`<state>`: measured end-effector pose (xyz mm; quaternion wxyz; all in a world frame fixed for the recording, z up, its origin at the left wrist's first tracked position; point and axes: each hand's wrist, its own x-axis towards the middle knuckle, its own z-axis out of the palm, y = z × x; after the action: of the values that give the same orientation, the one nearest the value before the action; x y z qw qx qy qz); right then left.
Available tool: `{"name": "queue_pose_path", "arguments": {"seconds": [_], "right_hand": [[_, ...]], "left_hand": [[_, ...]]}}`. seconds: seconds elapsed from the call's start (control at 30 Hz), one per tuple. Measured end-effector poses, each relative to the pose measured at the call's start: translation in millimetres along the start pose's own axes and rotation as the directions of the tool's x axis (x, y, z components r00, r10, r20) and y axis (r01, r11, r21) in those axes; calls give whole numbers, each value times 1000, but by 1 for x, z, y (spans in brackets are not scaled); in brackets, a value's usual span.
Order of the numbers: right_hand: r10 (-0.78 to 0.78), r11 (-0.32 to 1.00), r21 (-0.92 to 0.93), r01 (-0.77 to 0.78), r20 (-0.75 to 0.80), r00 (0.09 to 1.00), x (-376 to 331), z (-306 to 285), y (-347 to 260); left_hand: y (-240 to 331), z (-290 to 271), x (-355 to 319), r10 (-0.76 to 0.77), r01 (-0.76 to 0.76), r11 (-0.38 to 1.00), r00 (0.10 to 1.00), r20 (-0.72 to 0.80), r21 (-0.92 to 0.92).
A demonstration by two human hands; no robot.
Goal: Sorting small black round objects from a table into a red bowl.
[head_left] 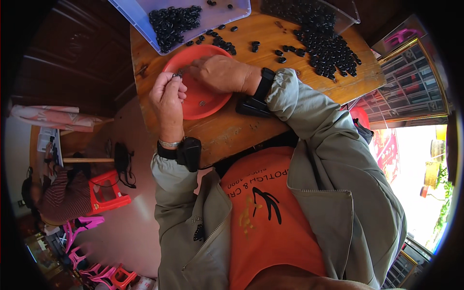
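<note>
My left hand [168, 96] is closed at the near left rim of a round red plastic bowl [205, 108]. Its thumb and forefinger pinch a small dark piece [177, 75], too small to name. Over the bowl, my right hand [223, 73] reaches left with curled fingers, close to the left hand's fingertips. What its fingers hold, if anything, is hidden. A few tiny metallic-looking bits [202, 103] lie on the bowl's bottom. Behind the bowl are several loose, shiny black oval pieces [224, 44].
The wooden table [241, 128] carries a clear bluish plastic bin [222, 14] of black pieces at the back left. A tipped clear container [345, 14] at the back right has spilled a pile of black pieces [333, 58]. A red stool [110, 192] and another person [65, 193] are at left.
</note>
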<state>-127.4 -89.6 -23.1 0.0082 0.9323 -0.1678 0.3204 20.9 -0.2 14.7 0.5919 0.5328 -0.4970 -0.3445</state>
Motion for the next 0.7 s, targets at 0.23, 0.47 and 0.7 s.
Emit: {"name": "queue_pose_path", "arguments": {"seconds": [0.23, 0.47, 0.7], "right_hand": [[375, 746, 547, -381, 129, 918, 8, -39, 3], [334, 478, 790, -384, 241, 911, 1, -49, 6], [335, 485, 765, -425, 286, 898, 2, -58, -2]], "left_hand": [[-4, 4, -2, 41, -46, 997, 995, 90, 57], [-11, 8, -2, 51, -66, 994, 987, 151, 92], [-14, 9, -2, 22, -47, 993, 977, 214, 112]]}}
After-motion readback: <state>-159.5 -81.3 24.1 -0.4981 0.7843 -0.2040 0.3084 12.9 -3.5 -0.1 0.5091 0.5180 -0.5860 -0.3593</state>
